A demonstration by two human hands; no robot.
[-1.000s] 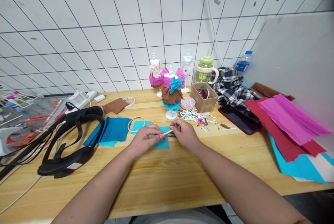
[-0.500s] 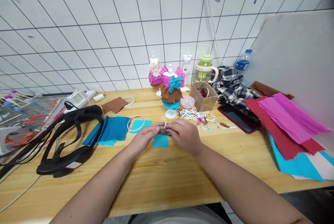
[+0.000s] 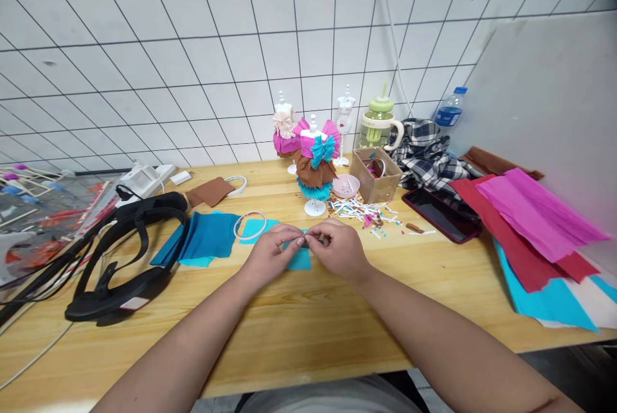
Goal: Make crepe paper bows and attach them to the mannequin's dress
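Observation:
My left hand (image 3: 270, 254) and my right hand (image 3: 340, 247) meet at the middle of the table, fingertips pinched together. Whatever lies between the fingertips is too small and hidden to name. Just below them a small turquoise paper square (image 3: 299, 260) lies on the wood, partly covered by my left fingers. Another turquoise piece (image 3: 250, 229) is left of my hands, with a white tape ring (image 3: 236, 225) overlapping it. Behind my hands stands a small dress form (image 3: 315, 172) in pink, brown and turquoise crepe paper.
A black headset (image 3: 139, 272) and blue paper (image 3: 209, 236) lie left. Behind are a cardboard box (image 3: 376, 185), a pink dish (image 3: 346, 187), paper scraps (image 3: 361, 210) and a green-lidded jug (image 3: 378, 127). A phone (image 3: 441, 215) and coloured sheets (image 3: 535, 227) are right.
The small white strip that stuck up between my fingertips no longer shows. My fingertips have closed together a little lower, and the view has shifted slightly.

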